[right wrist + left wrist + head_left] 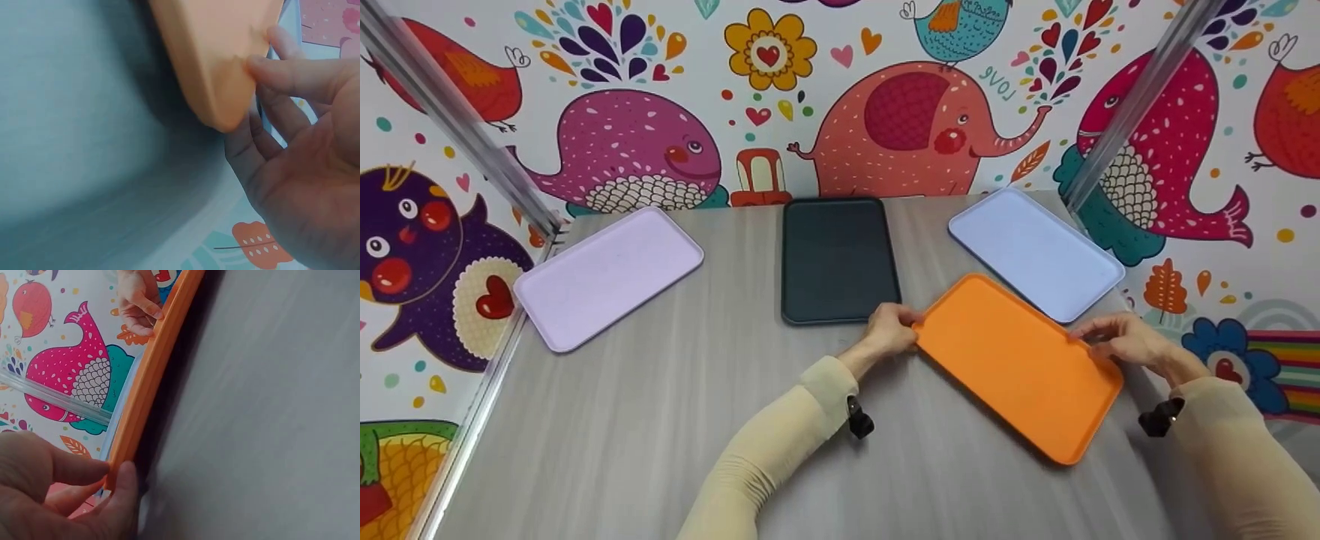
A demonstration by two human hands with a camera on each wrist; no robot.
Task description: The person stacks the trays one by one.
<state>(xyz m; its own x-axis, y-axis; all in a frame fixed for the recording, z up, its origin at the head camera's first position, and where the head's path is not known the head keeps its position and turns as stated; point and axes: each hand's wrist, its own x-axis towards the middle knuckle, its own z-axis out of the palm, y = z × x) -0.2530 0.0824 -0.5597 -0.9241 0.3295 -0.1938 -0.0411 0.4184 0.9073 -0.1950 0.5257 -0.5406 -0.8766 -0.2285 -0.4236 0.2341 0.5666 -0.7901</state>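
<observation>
An orange rectangular tray (1020,367) lies slanted at the right of the table, between both hands. My left hand (891,330) pinches its left corner between thumb and fingers; the left wrist view shows the pinch on the orange rim (149,388). At the far right edge my right hand (1132,345) holds the rim, thumb over the tray and fingers beyond and below it, as the right wrist view shows around the tray's corner (225,95). A dark shadow runs under the tray's edge in both wrist views. Just behind it lies a light blue tray (1035,251).
A black tray (840,259) lies at the back middle, close to my left hand. At the back left is a lilac tray (607,277). The grey wood-grain table (660,435) meets printed cartoon walls (772,112), with metal posts (1140,105) at the corners.
</observation>
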